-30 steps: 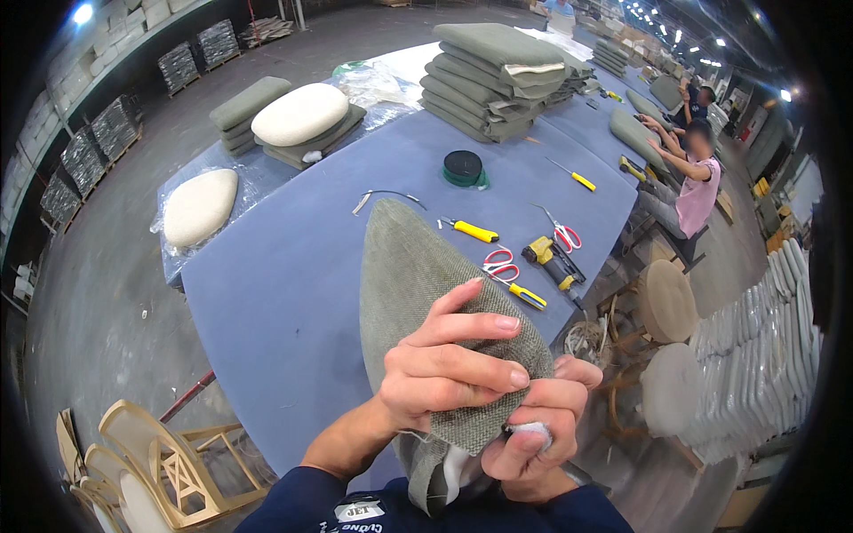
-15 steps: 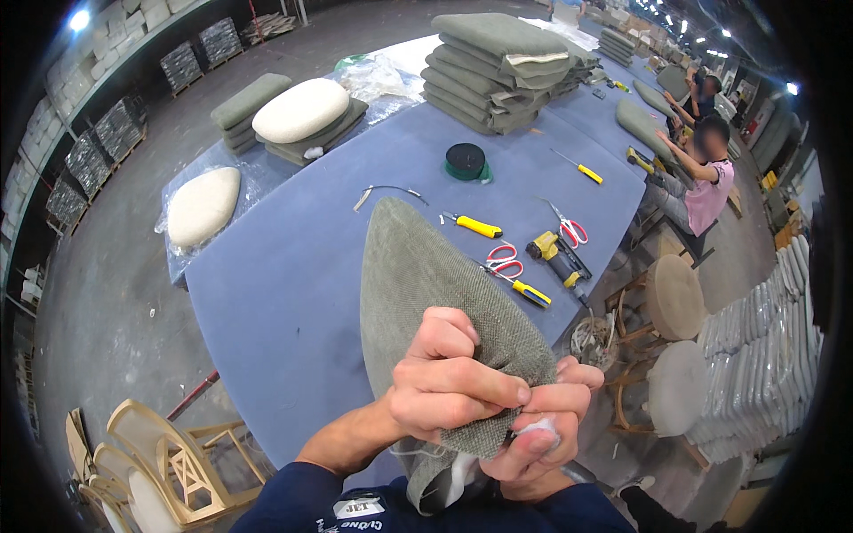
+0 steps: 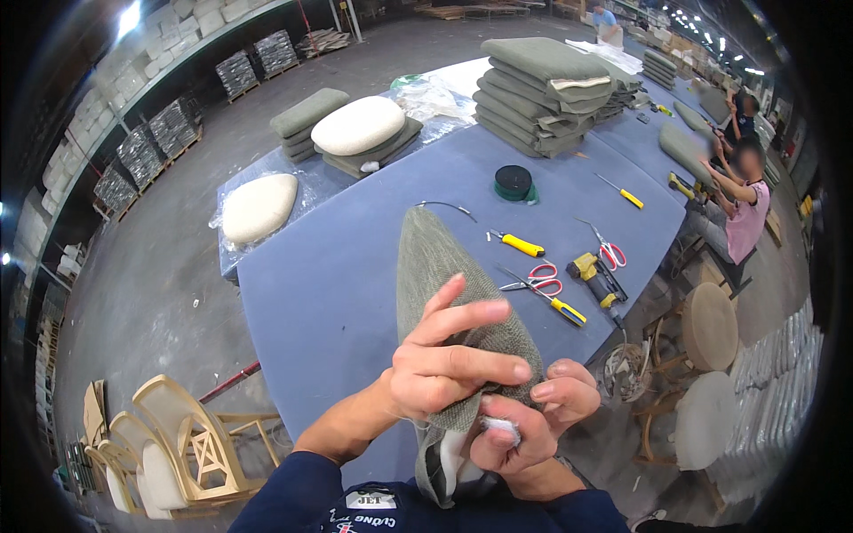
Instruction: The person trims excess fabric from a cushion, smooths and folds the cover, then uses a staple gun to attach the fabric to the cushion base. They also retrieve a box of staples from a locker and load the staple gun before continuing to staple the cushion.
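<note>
A grey-green fabric-covered seat cushion (image 3: 433, 258) stands tilted in front of me, its pointed end up and away. My left hand (image 3: 444, 364) lies over its near side; two fingers are lifted, the lower ones press the fabric, and the thumb is hidden. At the near right corner, my right hand (image 3: 538, 417) pinches the cover's edge with bent fingers. White tape (image 3: 502, 430) wraps one of its fingers. Below the hands the cover hangs loose, with white lining (image 3: 453, 451) showing.
On the blue table (image 3: 311, 302) lie red-handled scissors (image 3: 544, 281), yellow-handled tools (image 3: 522, 245), a staple gun (image 3: 595, 280) and a black-green strap roll (image 3: 514, 182). Cushions are stacked (image 3: 542, 98) behind. Wooden chairs (image 3: 191, 435) stand at left, stools (image 3: 709, 327) at right. Co-workers (image 3: 746, 209) sit along the right.
My left hand's upper fingers have lifted and spread from the fabric. The right fingers have bent differently at the corner. The view has shifted, so the table appears farther right.
</note>
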The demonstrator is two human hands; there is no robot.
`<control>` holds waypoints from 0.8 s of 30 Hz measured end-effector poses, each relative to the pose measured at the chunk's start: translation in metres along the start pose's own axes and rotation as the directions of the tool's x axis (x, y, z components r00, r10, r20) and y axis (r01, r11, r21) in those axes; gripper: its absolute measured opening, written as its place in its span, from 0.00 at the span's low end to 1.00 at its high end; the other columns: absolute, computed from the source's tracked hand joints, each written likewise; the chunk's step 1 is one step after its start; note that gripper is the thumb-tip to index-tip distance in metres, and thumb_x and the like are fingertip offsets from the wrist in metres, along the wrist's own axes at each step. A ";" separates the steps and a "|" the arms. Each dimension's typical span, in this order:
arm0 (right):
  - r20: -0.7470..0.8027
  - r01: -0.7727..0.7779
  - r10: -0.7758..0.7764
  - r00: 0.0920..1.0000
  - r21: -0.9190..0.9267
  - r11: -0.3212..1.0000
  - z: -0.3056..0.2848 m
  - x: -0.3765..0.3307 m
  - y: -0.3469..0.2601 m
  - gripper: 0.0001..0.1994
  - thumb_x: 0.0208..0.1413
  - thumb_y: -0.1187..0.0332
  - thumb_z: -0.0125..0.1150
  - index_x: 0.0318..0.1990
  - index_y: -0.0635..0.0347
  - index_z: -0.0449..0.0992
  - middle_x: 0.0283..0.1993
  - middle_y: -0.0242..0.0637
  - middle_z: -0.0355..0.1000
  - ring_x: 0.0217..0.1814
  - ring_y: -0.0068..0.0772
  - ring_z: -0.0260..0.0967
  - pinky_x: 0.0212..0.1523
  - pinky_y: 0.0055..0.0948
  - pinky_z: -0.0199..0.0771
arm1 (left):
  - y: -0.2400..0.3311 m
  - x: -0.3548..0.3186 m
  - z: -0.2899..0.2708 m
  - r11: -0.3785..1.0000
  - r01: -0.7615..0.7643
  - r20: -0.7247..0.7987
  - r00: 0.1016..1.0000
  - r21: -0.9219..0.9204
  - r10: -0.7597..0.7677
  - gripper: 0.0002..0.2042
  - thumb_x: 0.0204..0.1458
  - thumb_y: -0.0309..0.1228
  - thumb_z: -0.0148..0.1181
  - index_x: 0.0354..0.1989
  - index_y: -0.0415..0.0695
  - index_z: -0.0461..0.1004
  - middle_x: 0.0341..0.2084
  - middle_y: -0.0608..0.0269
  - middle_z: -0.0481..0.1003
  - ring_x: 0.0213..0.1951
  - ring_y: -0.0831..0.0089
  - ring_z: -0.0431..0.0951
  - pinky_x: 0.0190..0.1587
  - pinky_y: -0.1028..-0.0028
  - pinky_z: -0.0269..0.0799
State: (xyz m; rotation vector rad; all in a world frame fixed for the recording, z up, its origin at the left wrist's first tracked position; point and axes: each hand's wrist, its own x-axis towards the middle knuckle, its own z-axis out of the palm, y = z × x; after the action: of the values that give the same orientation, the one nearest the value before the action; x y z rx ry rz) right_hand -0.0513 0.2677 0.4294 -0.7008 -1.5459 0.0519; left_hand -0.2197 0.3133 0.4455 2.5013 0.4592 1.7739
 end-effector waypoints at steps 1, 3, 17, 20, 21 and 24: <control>0.053 0.001 0.000 0.999 -0.011 1.000 0.001 0.001 -0.002 0.08 0.60 0.50 0.63 0.37 0.36 0.84 0.46 0.29 0.57 0.52 0.38 0.54 0.52 0.39 0.59 | 0.001 -0.003 0.000 1.000 -0.006 -0.054 0.999 -0.010 0.005 0.14 0.45 0.24 0.70 0.23 0.47 0.65 0.44 0.66 0.86 0.65 0.53 0.72 0.76 0.41 0.49; 0.120 0.017 -0.022 0.992 0.041 0.999 0.002 0.004 -0.003 0.09 0.60 0.48 0.63 0.37 0.34 0.84 0.46 0.27 0.58 0.52 0.37 0.54 0.52 0.39 0.59 | 0.006 -0.005 -0.002 1.000 0.011 -0.116 0.993 -0.017 -0.013 0.13 0.44 0.23 0.70 0.23 0.47 0.67 0.42 0.68 0.86 0.60 0.56 0.74 0.76 0.42 0.50; 0.155 -0.544 0.647 0.747 -0.416 0.728 0.005 -0.065 0.424 0.21 0.65 0.68 0.58 0.65 0.60 0.74 0.59 0.52 0.72 0.61 0.45 0.70 0.60 0.40 0.70 | 0.001 -0.006 -0.017 0.979 -0.004 -0.243 0.969 -0.203 -0.047 0.09 0.51 0.20 0.67 0.30 0.45 0.71 0.40 0.65 0.86 0.58 0.58 0.67 0.75 0.33 0.47; 0.196 -0.382 0.814 0.547 -0.807 0.451 0.003 -0.114 0.511 0.37 0.59 0.61 0.66 0.76 0.48 0.59 0.67 0.54 0.65 0.69 0.59 0.64 0.67 0.51 0.67 | 0.004 -0.004 -0.015 0.978 -0.014 -0.271 0.962 -0.209 -0.044 0.09 0.53 0.21 0.67 0.31 0.45 0.70 0.40 0.62 0.86 0.57 0.58 0.67 0.75 0.32 0.47; 0.200 -0.320 0.836 0.511 -0.859 0.401 -0.010 -0.124 0.534 0.39 0.58 0.61 0.67 0.77 0.44 0.57 0.68 0.52 0.63 0.70 0.59 0.62 0.67 0.54 0.67 | 0.004 -0.001 -0.015 0.975 -0.011 -0.263 0.964 -0.222 -0.049 0.09 0.53 0.21 0.67 0.31 0.45 0.70 0.40 0.62 0.86 0.56 0.58 0.67 0.75 0.32 0.47; 0.241 -0.129 0.890 0.388 -0.942 0.311 0.004 -0.139 0.532 0.41 0.57 0.63 0.67 0.77 0.39 0.55 0.68 0.45 0.60 0.72 0.54 0.58 0.65 0.61 0.67 | 0.005 -0.008 -0.015 0.982 0.028 -0.244 0.967 -0.186 -0.074 0.10 0.54 0.21 0.67 0.31 0.45 0.69 0.40 0.62 0.86 0.54 0.60 0.67 0.74 0.32 0.48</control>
State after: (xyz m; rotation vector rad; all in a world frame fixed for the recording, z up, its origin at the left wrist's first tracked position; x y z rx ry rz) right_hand 0.1451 0.6358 0.0705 -2.3468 -1.9978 0.2260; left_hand -0.2349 0.3045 0.4443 2.1379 0.3502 2.0198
